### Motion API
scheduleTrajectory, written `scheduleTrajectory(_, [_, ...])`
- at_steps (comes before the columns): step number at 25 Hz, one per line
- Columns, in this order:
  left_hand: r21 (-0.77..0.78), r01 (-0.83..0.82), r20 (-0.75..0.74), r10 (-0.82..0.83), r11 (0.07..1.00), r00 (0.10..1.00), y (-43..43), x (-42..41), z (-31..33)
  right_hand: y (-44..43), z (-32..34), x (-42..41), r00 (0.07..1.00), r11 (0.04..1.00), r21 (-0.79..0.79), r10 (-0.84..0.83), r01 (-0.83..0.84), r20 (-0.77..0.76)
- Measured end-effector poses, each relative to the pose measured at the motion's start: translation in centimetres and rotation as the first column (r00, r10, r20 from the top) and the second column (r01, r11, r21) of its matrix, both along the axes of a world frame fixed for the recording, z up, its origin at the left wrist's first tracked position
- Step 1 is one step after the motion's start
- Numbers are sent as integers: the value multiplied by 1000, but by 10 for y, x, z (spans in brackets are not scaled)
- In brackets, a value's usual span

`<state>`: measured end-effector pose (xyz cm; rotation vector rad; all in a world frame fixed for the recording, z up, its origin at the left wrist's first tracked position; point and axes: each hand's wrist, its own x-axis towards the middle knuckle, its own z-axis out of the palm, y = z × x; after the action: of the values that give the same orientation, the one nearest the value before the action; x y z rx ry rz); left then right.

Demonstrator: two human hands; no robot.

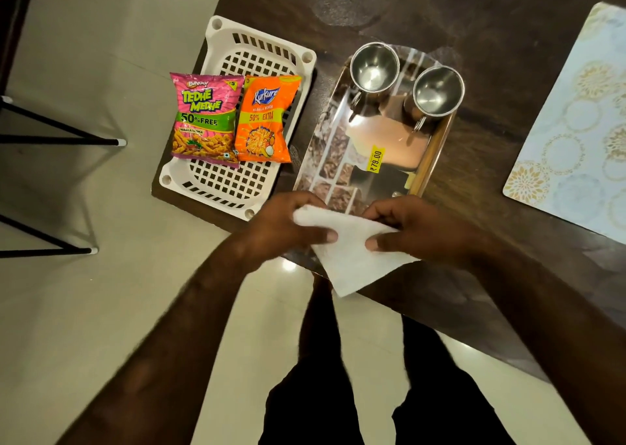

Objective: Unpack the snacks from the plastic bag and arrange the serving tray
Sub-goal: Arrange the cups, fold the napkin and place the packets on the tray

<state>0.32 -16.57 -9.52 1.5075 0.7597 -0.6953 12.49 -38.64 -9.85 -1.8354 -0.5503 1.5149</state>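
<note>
With both packets (233,119) already lying on the white basket (216,187), the left hand (284,227) and right hand (416,227) pinch what looks like a napkin (352,261) over the table's near edge, likely to be folded next onto the tray (338,146).

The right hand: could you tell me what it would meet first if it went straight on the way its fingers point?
Probably the left hand, directly across the white folded napkin both hold.
</note>
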Motion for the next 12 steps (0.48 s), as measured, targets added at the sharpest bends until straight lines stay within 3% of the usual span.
scheduleTrajectory(3, [-239, -320, -40, 320, 917, 947, 2, -7, -7, -4, 0, -3, 972, 981, -24, -196, 194, -129])
scheduleTrajectory(6, [-302, -341, -132, 315, 890, 940, -12, -12, -10, 0, -2, -5, 956, 963, -53, -270, 265, -114])
scheduleTrajectory(9, [-64, -300, -159, 287, 952, 945, -23, -11, -11, 7, 0, 1, 952, 952, -38, -300, 303, 58])
scheduleTrajectory(12, [175, -254, -91, 273, 951, 958, -21, -6, -7, 8, 2, 9, 930, 955, 10, -290, 295, 227])
